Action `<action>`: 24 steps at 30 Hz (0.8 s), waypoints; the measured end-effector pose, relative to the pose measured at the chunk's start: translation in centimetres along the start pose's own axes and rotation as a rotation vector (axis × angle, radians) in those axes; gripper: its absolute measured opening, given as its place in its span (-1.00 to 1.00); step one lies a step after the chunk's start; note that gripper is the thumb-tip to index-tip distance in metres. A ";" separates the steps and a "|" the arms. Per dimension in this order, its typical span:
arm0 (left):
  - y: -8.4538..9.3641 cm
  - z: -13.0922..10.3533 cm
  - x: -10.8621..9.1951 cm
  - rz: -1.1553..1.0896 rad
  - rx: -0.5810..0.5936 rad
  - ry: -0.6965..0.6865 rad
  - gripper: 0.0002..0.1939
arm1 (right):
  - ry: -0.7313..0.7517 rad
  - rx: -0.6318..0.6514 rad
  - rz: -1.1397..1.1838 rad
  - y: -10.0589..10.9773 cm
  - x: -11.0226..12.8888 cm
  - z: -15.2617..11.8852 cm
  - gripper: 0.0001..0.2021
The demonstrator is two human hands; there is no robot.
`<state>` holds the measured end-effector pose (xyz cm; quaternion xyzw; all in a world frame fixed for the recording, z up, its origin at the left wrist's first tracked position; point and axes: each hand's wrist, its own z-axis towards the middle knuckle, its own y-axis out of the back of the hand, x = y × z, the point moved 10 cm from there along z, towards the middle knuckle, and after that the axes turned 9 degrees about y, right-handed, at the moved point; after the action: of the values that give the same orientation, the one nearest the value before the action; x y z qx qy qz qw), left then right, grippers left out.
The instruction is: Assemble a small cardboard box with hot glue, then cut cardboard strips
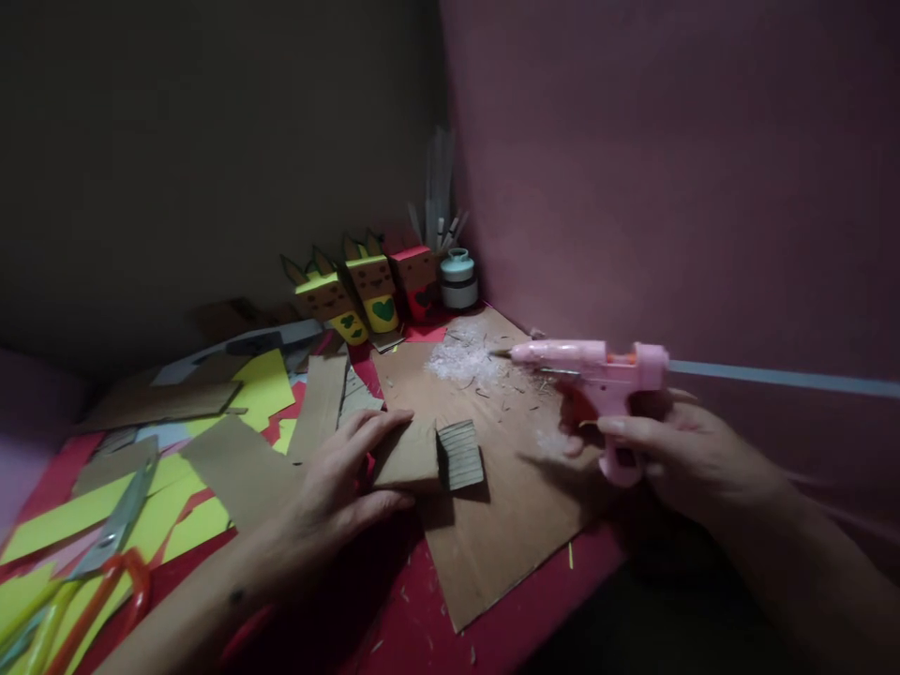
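My right hand (675,450) is wrapped round the handle of a pink glue gun (569,354), whose nozzle points left over a cardboard sheet (506,544). Beneath the nozzle lies a heap of clear glue strands (468,359). My left hand (352,478) grips a small cardboard box (409,455) between thumb and fingers at its left side. From the box's right side a ridged cardboard flap (460,455) sticks out above the sheet.
Scissors (112,539) lie on yellow paper (263,389) and cardboard scraps at left. Decorated box figures (372,281) and a pale blue-lidded jar (459,279) stand at the back, near the pink wall (667,169). A white cord crosses at right.
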<state>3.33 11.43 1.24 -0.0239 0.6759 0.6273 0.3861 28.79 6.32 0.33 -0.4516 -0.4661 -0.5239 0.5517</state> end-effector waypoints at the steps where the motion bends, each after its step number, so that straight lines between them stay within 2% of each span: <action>1: -0.1 0.0 0.1 -0.007 -0.001 -0.006 -0.52 | -0.095 -0.001 0.154 -0.8 -0.7 -0.3 -0.80; 3: -0.2 0.1 0.2 -0.013 -0.018 -0.022 -0.50 | -0.178 -0.013 0.398 -2.6 -1.4 -0.3 -0.75; 5: -0.3 0.1 0.0 -0.006 -0.028 -0.030 -0.49 | -0.173 -0.004 0.559 -4.4 -1.5 0.4 -0.77; 9: -0.5 0.0 -0.4 0.031 -0.005 0.019 -0.50 | -0.220 -0.047 0.684 -7.1 -3.0 1.6 -0.88; 13: -0.6 0.1 -0.3 0.063 -0.010 0.001 -0.49 | -0.216 -0.100 0.625 -7.5 -4.7 2.2 -0.85; 17: -0.5 -0.2 -0.8 0.192 -0.086 -0.047 -0.42 | -0.217 -0.102 0.558 -7.1 -5.5 2.2 -0.77; 19: 0.3 -1.0 -2.4 0.341 -0.198 -0.087 -0.34 | -0.219 -0.103 0.534 -7.0 -5.7 2.2 -0.73; 21: 0.9 -2.5 -5.0 0.467 -0.319 -0.173 -0.38 | -0.217 -0.109 0.544 -6.9 -5.8 2.3 -0.70; 22: 0.5 -3.3 -6.6 0.496 -0.317 -0.250 -0.40 | -0.210 -0.107 0.557 -7.0 -5.8 2.4 -0.70; 24: -1.9 -4.7 -9.4 0.557 -0.185 -0.431 -0.42 | -0.189 -0.088 0.576 -7.2 -5.6 2.5 -0.72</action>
<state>8.56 2.70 4.45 0.2588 0.4999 0.7576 0.3304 21.43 9.37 -4.78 -0.6354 -0.3449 -0.3214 0.6115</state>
